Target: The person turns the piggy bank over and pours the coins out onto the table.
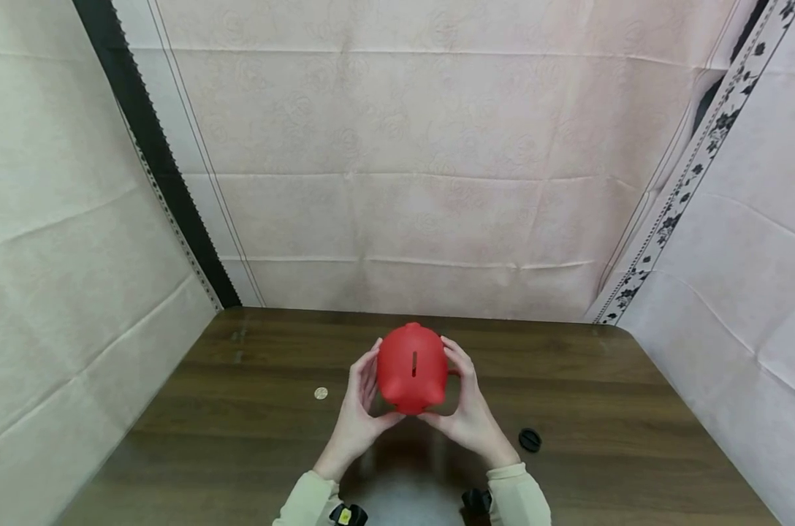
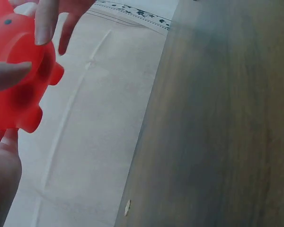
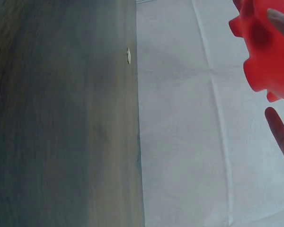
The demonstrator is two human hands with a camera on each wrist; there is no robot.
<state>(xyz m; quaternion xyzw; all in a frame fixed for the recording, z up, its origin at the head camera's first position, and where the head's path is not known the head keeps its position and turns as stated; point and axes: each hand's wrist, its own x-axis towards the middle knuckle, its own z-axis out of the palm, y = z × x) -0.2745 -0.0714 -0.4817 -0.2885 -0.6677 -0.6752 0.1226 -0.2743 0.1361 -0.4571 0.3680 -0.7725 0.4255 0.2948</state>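
Note:
A red piggy bank (image 1: pixel 411 380) is held up above the wooden table, its coin slot on the side facing the head camera. My left hand (image 1: pixel 359 416) grips its left side, and my right hand (image 1: pixel 471 420) grips the right, with both thumbs at the near end. The left wrist view shows the piggy bank (image 2: pixel 26 92) with its stubby feet and one dark eye. Part of it is cut off in the right wrist view, where the piggy bank (image 3: pixel 270 61) shows its feet. A coin (image 1: pixel 321 393) lies flat to the left of my left hand.
A black round cap (image 1: pixel 530 440) lies on the wooden table (image 1: pixel 634 438), right of my right wrist. Pale cloth (image 1: pixel 404 175) hangs behind the table's far edge and along both sides. Dark straps with small devices sit at both wrists.

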